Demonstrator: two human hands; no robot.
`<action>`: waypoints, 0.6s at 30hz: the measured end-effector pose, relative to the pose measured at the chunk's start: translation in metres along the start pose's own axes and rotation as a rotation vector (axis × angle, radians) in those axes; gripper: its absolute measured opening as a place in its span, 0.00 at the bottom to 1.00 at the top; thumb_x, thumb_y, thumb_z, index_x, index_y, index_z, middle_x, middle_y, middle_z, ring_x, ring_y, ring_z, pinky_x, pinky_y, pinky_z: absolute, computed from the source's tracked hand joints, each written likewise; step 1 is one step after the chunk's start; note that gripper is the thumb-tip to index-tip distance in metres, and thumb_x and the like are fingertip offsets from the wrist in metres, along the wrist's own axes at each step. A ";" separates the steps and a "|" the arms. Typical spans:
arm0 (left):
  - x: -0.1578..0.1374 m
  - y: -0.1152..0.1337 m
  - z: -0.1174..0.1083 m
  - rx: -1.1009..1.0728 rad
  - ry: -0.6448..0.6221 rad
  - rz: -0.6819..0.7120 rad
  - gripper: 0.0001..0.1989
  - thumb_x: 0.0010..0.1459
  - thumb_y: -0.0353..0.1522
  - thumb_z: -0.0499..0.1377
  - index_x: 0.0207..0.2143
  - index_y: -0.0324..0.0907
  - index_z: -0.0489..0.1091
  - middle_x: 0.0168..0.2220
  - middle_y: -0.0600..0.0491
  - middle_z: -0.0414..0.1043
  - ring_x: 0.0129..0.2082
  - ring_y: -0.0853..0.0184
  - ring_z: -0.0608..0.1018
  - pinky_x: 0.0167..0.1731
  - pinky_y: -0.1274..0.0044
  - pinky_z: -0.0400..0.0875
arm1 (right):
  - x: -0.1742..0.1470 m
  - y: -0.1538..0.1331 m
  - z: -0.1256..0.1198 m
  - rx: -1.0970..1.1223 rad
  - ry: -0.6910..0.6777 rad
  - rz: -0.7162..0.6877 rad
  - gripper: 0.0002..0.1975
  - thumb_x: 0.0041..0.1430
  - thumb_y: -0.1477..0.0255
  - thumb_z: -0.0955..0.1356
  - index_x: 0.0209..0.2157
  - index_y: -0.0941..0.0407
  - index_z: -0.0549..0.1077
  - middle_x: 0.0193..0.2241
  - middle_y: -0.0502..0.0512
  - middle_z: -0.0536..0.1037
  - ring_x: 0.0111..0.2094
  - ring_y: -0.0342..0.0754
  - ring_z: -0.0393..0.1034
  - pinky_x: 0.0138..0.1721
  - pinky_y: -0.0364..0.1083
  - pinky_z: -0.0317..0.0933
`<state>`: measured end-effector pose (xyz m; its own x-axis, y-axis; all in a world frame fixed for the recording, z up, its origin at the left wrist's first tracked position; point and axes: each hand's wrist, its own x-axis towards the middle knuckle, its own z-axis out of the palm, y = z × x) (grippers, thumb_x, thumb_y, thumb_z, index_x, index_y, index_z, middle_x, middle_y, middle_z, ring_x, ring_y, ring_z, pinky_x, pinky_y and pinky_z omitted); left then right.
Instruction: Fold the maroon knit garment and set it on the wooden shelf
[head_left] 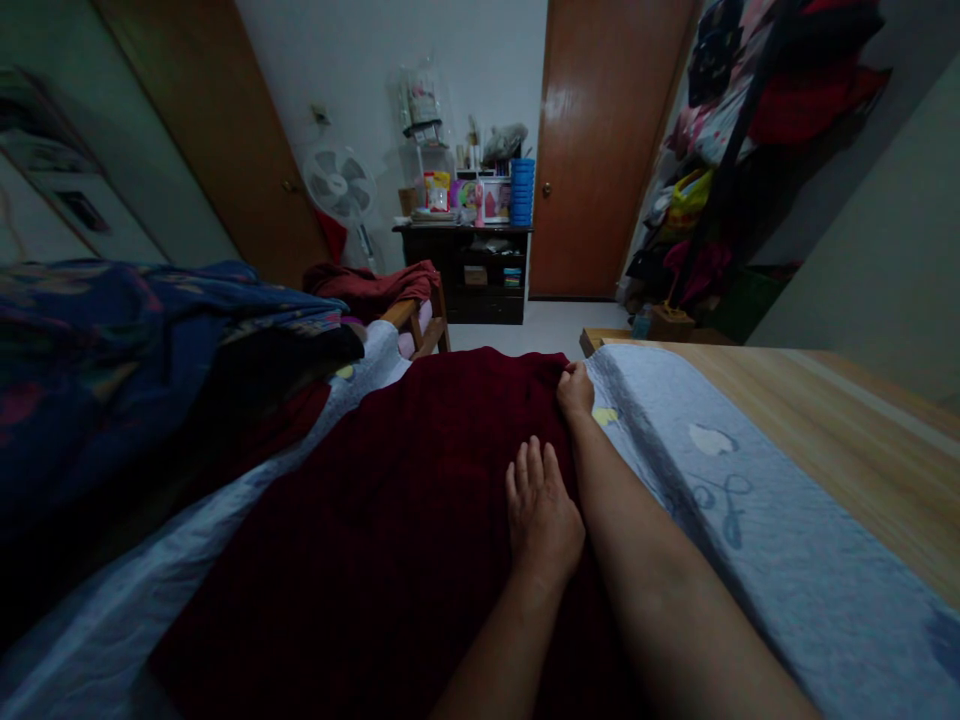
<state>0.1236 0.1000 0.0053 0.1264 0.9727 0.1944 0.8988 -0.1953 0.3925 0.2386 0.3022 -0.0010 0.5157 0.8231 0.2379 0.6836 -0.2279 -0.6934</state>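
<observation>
Two brown doors and one fan stand beyond one pale sheet bearing one spread dark-red cloth. The left hand lies flat, unclenched, upon it; the right hand pinches its far right corner.

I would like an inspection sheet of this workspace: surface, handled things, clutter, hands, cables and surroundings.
Surface: grey-blue printed sheet; wood-grained surface at right.
Handled things: dark red cloth, spread over the sheet.
Clutter: blue patterned fabric heaped at left.
Hands: left hand flat on the cloth; right hand gripping its far right corner.
Cables: nothing seen.
Surroundings: white fan, dark cabinet with items on top, closed wooden door beyond.
</observation>
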 end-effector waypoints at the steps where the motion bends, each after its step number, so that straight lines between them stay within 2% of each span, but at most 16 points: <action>1: 0.000 0.000 0.000 0.004 0.002 0.001 0.31 0.57 0.26 0.49 0.64 0.36 0.53 0.68 0.45 0.45 0.67 0.57 0.49 0.64 0.61 0.46 | 0.001 0.000 0.001 -0.003 -0.004 -0.004 0.16 0.61 0.74 0.57 0.47 0.57 0.68 0.39 0.59 0.76 0.41 0.52 0.69 0.43 0.46 0.58; 6: -0.001 0.001 -0.002 0.025 0.005 -0.002 0.30 0.58 0.26 0.48 0.64 0.37 0.52 0.68 0.46 0.46 0.67 0.58 0.49 0.64 0.61 0.47 | -0.001 0.000 0.003 -0.033 0.018 -0.008 0.18 0.58 0.78 0.58 0.48 0.58 0.70 0.45 0.64 0.71 0.45 0.54 0.65 0.47 0.50 0.57; 10: 0.000 0.002 -0.003 0.026 -0.008 -0.007 0.30 0.58 0.26 0.48 0.64 0.37 0.53 0.68 0.46 0.46 0.67 0.58 0.50 0.64 0.61 0.48 | -0.004 -0.001 0.003 -0.096 0.063 -0.064 0.25 0.59 0.79 0.56 0.57 0.54 0.64 0.54 0.64 0.64 0.52 0.57 0.60 0.50 0.53 0.57; 14: 0.000 0.001 -0.003 0.022 0.000 -0.006 0.30 0.58 0.26 0.48 0.64 0.37 0.53 0.68 0.46 0.46 0.67 0.58 0.50 0.64 0.61 0.47 | -0.002 0.001 0.002 -0.173 -0.062 -0.155 0.27 0.60 0.77 0.55 0.59 0.48 0.61 0.56 0.58 0.64 0.52 0.56 0.61 0.50 0.55 0.58; 18: -0.001 0.000 -0.002 0.013 0.013 -0.002 0.31 0.57 0.26 0.48 0.64 0.36 0.53 0.68 0.46 0.46 0.67 0.58 0.49 0.64 0.61 0.47 | 0.002 0.001 0.001 -0.216 -0.196 -0.167 0.26 0.60 0.75 0.54 0.59 0.48 0.61 0.58 0.56 0.65 0.55 0.56 0.61 0.51 0.58 0.57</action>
<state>0.1231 0.0987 0.0072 0.1198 0.9714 0.2051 0.9044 -0.1921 0.3811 0.2396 0.3043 -0.0022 0.2924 0.9380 0.1861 0.8547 -0.1691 -0.4909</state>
